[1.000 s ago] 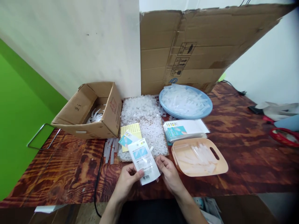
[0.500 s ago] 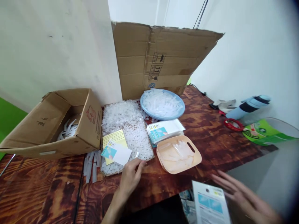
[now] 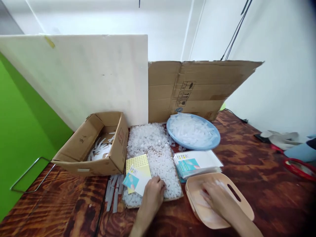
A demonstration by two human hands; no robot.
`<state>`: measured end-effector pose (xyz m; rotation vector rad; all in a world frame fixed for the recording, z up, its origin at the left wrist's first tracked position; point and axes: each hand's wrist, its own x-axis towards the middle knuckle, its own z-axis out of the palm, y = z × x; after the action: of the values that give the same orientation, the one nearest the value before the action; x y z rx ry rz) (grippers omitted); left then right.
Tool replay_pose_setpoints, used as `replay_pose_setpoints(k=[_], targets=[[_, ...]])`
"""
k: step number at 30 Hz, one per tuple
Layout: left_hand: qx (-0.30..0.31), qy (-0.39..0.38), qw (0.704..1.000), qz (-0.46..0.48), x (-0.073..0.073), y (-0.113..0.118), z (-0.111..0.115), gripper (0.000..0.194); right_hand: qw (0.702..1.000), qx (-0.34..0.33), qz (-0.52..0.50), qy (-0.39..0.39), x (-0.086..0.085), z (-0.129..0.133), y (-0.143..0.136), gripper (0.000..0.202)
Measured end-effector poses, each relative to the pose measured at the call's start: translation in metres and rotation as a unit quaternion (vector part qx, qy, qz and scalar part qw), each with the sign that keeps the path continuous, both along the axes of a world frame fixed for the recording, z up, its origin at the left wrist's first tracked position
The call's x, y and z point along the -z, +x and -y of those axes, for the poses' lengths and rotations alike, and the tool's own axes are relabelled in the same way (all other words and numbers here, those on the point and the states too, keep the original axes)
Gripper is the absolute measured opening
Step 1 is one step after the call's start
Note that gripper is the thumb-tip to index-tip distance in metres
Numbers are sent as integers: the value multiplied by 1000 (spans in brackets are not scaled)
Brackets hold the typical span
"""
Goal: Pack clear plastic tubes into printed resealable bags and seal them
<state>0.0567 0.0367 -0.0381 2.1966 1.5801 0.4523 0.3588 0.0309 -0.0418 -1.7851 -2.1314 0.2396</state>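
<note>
Right hand [image 3: 216, 197] is down inside the tan tray [image 3: 243, 210], fingers spread over the clear plastic bits [image 3: 219, 184] lying in it. It's motion-blurred, so I can't tell if it has pinched 1 yet or is just resting on them. Left hand [image 3: 153, 197] sits at the near edge of the white pile [image 3: 150, 148], fingers curled down onto the small pieces right beside the card [image 3: 138, 179]. Whether anything is between the fingertips is hidden by the knuckles, so can't tell there either.

Those clear bits look like thin, light plastic, probably slick and a bit springy. My guess is they slide around rather than stay put, so a fingertip pinch on 1 end beats scooping. The white pieces look tiny and loose like gravel, and 1 at a time between thumb and forefinger seems the way. Nothing here looks heavy or breakable.

Hard to read: the print on the card and on the packet stack [image 3: 197, 163] is too small. The box [image 3: 98, 148] only shows some white strips, the rest is behind its wall. The blue dish [image 3: 212, 144] holds more clear stuff, the shapes just blur together. The right edge of the frame is cut off and dark.
</note>
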Motion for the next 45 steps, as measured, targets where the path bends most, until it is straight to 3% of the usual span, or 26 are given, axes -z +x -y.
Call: replay_pose_setpoints(k=[3,6,8,10,12,14,17,23,30,32,36,41,43,45], targets=[[7,2,1000,2,-6,-1,-2,24,998,-20,-26,-57,-4,7,8,13],[19,14,997,67,-20,10,-15,25,986,23,-152,-71,-19,11,11,13],[-13,18,988,155,-29,28,-31,20,954,55,-288,-61,-29,10,6,17],[-75,5,968,241,-35,50,-50,32,906,85,-413,-40,-38,7,-3,35],[-113,-26,939,323,-36,68,-68,48,866,106,-488,-23,-47,4,-15,46],[-120,-57,913,386,-33,73,-81,44,847,121,-518,-8,-54,3,-26,44],[-138,-80,882,444,-23,53,-86,30,826,142,-545,21,-58,3,-39,37],[-261,-120,778,559,-12,-20,-60,42,802,184,-563,75,-45,1,-51,36],[-277,-187,688,644,-22,-54,-22,50,842,181,-491,130,-36,-7,-75,30],[-284,-171,700,633,-20,-60,-11,52,839,180,-496,133,-36,-9,-81,30],[-312,-110,780,532,-10,-78,5,60,816,188,-532,125,-39,-9,-89,33],[-326,-15,861,390,-7,-95,19,38,811,164,-552,99,-45,-7,-100,33],[-315,66,878,354,-11,-96,23,28,809,155,-558,100,-49,-5,-105,33],[-327,123,864,363,-14,-96,26,24,808,159,-557,107,-52,-4,-110,33]])
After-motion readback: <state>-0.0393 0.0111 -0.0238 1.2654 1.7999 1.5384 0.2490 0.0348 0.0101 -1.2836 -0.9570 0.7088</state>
